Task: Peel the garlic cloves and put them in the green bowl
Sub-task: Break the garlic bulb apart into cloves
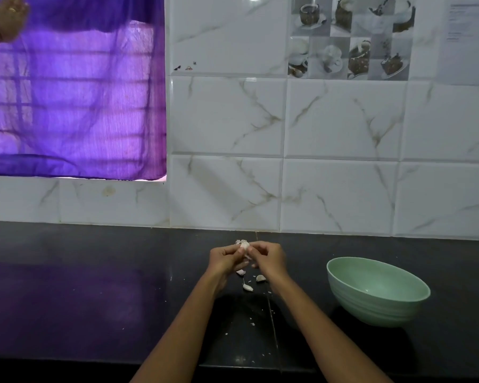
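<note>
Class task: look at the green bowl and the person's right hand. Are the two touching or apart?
Apart. The head view shows bare black counter between the right hand, busy with a garlic clove held with the left hand, and the green bowl.

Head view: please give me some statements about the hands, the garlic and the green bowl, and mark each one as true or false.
1. Both hands hold one garlic piece together. True: the left hand and the right hand meet on the garlic piece.
2. The green bowl stands to the left of the hands. False: the green bowl stands to their right.
3. The bowl is full of peeled cloves. False: it looks almost empty.
4. Loose garlic cloves lie on the countertop below the hands. True: the garlic cloves lie on the dark countertop.
5. The curtain is yellow. False: the curtain is purple.
</note>
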